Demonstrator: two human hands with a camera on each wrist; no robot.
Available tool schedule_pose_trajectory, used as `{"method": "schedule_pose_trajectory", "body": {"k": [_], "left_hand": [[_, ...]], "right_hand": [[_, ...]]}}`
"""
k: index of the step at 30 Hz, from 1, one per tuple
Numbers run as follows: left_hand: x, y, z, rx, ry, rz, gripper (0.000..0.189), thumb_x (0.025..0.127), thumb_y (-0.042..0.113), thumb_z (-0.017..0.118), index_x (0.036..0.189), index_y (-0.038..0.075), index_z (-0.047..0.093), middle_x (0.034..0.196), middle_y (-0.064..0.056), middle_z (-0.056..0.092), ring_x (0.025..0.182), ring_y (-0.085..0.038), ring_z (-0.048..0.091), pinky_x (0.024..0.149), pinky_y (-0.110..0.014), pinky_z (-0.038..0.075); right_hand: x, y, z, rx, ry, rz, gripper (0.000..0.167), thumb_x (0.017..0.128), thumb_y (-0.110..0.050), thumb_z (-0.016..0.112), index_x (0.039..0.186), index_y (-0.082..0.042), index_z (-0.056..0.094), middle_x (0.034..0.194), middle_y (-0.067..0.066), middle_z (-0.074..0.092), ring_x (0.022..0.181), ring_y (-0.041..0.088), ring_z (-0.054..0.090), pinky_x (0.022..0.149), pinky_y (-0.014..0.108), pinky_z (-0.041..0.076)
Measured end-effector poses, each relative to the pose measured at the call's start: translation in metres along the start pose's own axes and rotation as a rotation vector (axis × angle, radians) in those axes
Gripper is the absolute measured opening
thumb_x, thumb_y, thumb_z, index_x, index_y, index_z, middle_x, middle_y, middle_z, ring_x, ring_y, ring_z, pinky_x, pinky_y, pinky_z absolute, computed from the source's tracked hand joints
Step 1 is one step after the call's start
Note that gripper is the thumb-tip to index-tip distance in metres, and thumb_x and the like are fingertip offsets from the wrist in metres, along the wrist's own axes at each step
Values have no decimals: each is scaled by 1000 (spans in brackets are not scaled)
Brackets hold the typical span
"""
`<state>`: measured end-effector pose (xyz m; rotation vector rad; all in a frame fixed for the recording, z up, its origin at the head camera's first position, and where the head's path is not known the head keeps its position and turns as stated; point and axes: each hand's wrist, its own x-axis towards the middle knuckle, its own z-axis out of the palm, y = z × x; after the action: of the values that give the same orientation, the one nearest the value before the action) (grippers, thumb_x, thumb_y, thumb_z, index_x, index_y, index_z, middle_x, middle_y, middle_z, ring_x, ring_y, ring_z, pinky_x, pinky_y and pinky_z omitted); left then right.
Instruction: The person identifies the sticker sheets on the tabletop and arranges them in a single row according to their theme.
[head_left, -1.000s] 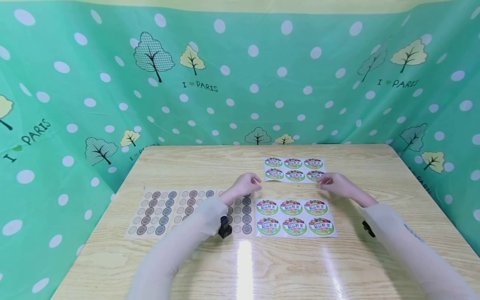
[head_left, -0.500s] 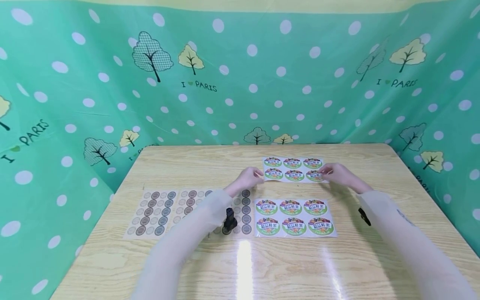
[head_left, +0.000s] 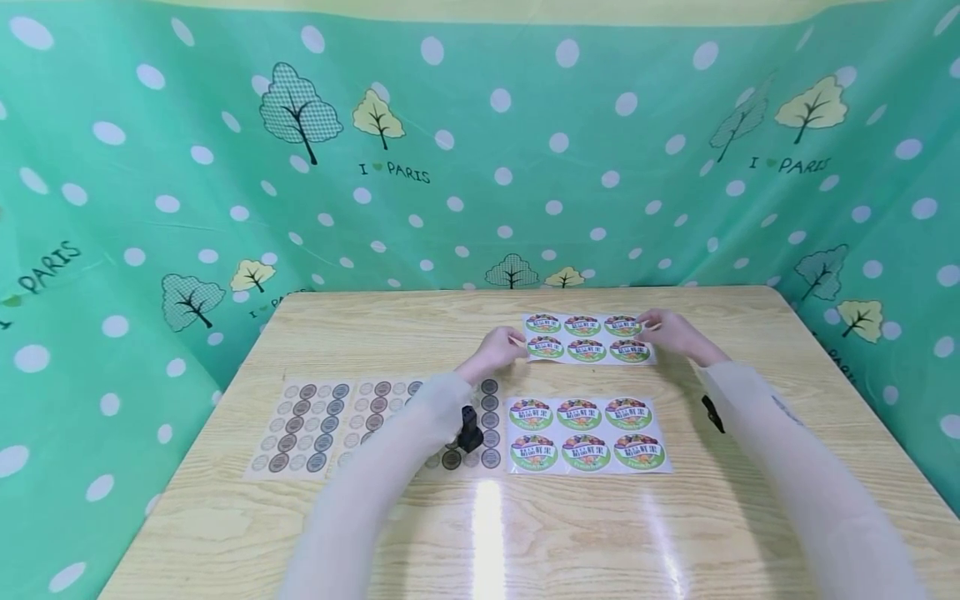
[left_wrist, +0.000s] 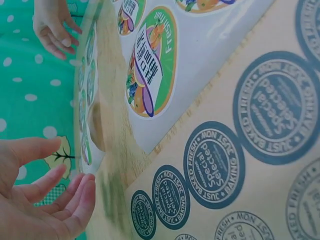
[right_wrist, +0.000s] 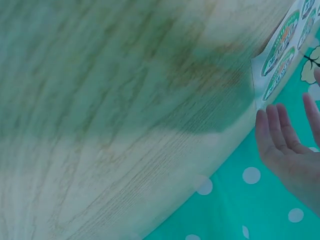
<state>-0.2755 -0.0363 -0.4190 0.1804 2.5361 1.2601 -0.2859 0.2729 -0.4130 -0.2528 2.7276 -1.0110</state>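
Observation:
A white sheet of round fruit stickers (head_left: pixel 587 337) lies toward the far side of the table. My left hand (head_left: pixel 495 352) is by its lower left corner; in the left wrist view the left fingers (left_wrist: pixel 75 200) are spread and loosely bent. At the sheet's right edge is my right hand (head_left: pixel 671 332), its fingertips overlapping the edge in the head view. The right wrist view shows those right fingers (right_wrist: pixel 280 127) relaxed, right at the sheet's corner. A second fruit sticker sheet (head_left: pixel 588 435) lies flat, nearer me, below the first.
To the left lie brown paper sheets of round baking labels (head_left: pixel 303 427), partly hidden by my left sleeve (head_left: pixel 397 454). The wooden table (head_left: pixel 585 533) reaches back to a green dotted curtain (head_left: pixel 465 150).
My right hand has moved away from me along the far sheet's right edge. The left hand has moved farther out and slightly right, closer to that sheet's left corner.

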Motion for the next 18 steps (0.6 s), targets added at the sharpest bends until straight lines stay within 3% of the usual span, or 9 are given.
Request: {"method": "schedule_pose_trajectory", "body": {"k": [10, 18], "left_hand": [[10, -1, 2, -26, 53, -44, 36, 81, 12, 60, 114, 0, 52, 104, -13, 55, 78, -18, 53, 66, -25, 46], [20, -3, 5, -27, 78, -54, 41, 79, 14, 62, 116, -1, 51, 116, -14, 52, 97, -24, 52, 86, -33, 44]], "right_hand": [[13, 1, -3, 45, 2, 57, 50, 86, -15, 51, 126, 10, 35, 125, 37, 32, 113, 48, 33, 94, 56, 31], [19, 5, -1, 60, -9, 99, 52, 87, -16, 50, 129, 8, 30, 129, 36, 26, 117, 49, 28, 96, 57, 27]]}}
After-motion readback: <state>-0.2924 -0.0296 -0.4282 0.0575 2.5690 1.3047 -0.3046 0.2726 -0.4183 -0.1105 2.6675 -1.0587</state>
